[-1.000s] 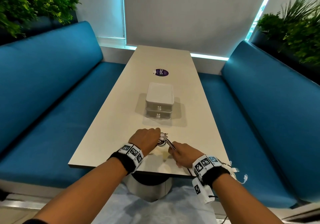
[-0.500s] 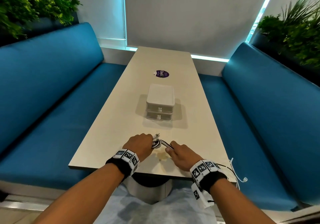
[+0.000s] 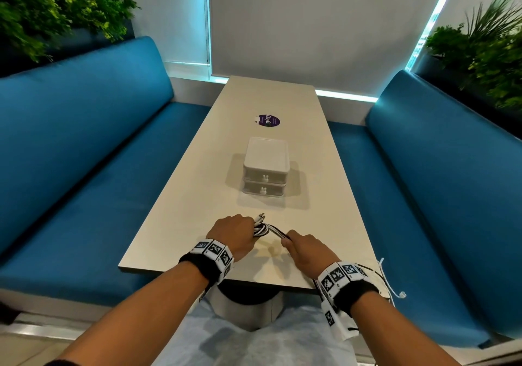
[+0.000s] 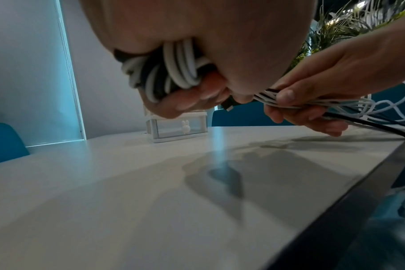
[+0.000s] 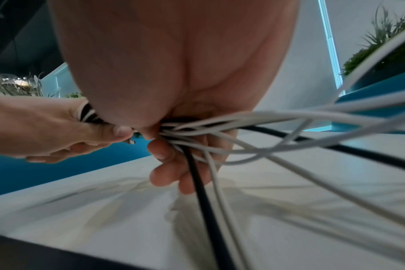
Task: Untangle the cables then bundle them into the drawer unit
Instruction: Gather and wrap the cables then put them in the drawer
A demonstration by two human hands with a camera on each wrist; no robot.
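Note:
Black and white cables (image 3: pixel 264 228) run between both hands near the table's front edge. My left hand (image 3: pixel 234 234) grips a coiled bunch of them (image 4: pixel 173 71), with plug ends sticking out past the knuckles. My right hand (image 3: pixel 303 251) holds the straight strands (image 5: pixel 210 138) a short way to the right; the loose tails (image 3: pixel 391 283) trail past the wrist and hang off the table's front right corner. The white two-drawer unit (image 3: pixel 265 165) stands at mid-table beyond the hands, both drawers closed, with rabbit-shaped knobs (image 4: pixel 185 127).
The long beige table (image 3: pixel 197 196) has a purple round sticker (image 3: pixel 269 120) behind the drawer unit. Blue benches (image 3: pixel 84 173) run along both sides. Plants (image 3: pixel 485 46) stand behind the bench backs. The table's front edge (image 3: pixel 226 276) lies just under my wrists.
Both hands with the cables have drifted slightly toward the front edge and left. The loose tails at the right corner have shifted a little.

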